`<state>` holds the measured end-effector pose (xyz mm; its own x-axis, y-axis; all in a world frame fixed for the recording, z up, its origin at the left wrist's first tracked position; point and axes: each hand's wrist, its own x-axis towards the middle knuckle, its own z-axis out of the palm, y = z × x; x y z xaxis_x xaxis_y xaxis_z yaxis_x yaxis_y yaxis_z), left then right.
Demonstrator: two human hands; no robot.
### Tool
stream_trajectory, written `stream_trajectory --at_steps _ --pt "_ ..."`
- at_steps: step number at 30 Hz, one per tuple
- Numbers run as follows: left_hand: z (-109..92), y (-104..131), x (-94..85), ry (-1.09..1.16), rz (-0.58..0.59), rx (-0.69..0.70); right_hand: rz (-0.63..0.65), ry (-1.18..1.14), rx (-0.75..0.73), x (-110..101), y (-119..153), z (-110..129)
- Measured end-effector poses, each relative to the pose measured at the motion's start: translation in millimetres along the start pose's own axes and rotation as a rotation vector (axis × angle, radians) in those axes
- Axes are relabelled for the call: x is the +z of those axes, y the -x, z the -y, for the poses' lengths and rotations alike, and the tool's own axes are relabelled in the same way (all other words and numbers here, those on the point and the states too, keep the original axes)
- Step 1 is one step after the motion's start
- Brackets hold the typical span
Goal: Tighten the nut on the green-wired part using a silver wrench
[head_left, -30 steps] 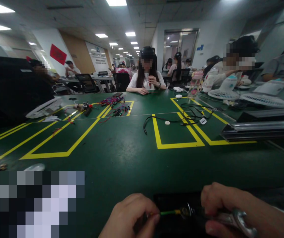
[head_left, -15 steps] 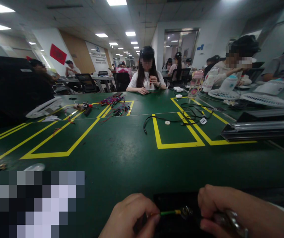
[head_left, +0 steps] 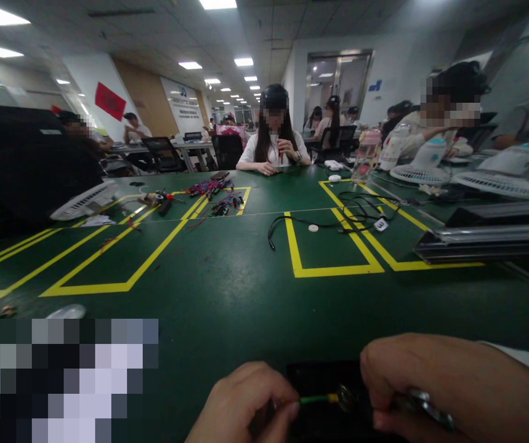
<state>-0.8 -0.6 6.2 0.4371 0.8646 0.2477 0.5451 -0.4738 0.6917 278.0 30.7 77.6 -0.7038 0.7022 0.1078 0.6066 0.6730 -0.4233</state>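
Note:
At the bottom edge, my left hand (head_left: 250,403) pinches the end of a thin green wire (head_left: 313,399). The wire runs right to a small yellow piece beside a round metal part (head_left: 347,398), over a black tray or mat (head_left: 310,370) on the table. To the right of that part, my right hand (head_left: 412,381) is closed around a shiny metal tool (head_left: 430,411), whose working end is hidden by the fingers and the dark background.
The green table (head_left: 227,307) carries yellow tape outlines, black cables (head_left: 292,220), bundled wires (head_left: 209,184) and a white disc (head_left: 313,228). Metal rails (head_left: 495,237) lie right, white fans (head_left: 82,202) stand at the sides. A person (head_left: 274,141) sits opposite.
My right hand has shifted slightly left and up, its forearm now higher in view, and the metal tool has tilted a little with it. My left hand stays on the wire.

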Motion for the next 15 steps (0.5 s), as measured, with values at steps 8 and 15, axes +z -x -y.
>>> stream_trajectory --at_steps 8,15 --pt "-1.8 0.4 -1.3 -0.012 -0.001 -0.006 0.021 0.072 -0.191 1.0 -2.9 -5.6" --pt "-1.3 1.5 -1.2 -0.001 0.019 -0.019 -0.068 -0.154 0.102 -6.8 14.7 -2.1"
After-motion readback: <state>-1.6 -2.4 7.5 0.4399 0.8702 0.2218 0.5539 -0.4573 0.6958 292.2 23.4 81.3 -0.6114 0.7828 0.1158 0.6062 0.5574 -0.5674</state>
